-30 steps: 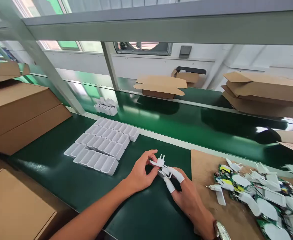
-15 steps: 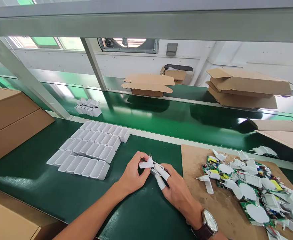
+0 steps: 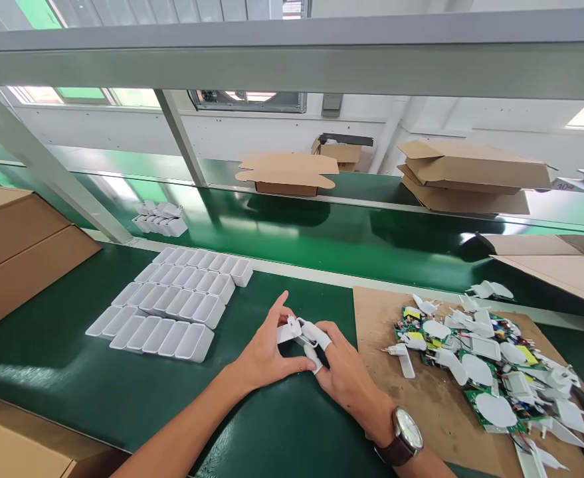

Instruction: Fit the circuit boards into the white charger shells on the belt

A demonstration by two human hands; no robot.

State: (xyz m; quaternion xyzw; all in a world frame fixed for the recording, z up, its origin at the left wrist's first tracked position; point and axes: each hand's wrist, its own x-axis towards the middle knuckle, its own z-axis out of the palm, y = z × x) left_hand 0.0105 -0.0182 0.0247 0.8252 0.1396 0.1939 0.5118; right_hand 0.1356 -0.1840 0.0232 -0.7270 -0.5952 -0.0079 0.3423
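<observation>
Above the green bench, between my two hands, is a white plug piece [image 3: 290, 330] with a flat tab. My left hand [image 3: 266, 358] has its fingers behind the tab, the index finger raised and the thumb stretched across below. White finger covers sit on the thumb and a finger of my right hand [image 3: 346, 368], which pinches the right side of the piece. The fingers partly hide a small white housing there. To the left, rows of open white plastic cases [image 3: 167, 299] stand on the bench.
At right, a cardboard sheet [image 3: 386, 411] bears a pile of green circuit boards [image 3: 495, 411] and white plug pieces. More white cases [image 3: 159, 219] stand on the green belt [image 3: 272, 226] behind. Cardboard boxes [image 3: 32, 232] flank the bench; a metal bar [image 3: 292, 66] crosses overhead.
The plug piece has turned, so its upward pins no longer show. My left index finger has lifted and the left thumb has stretched toward the right hand. The camera view has shifted slightly.
</observation>
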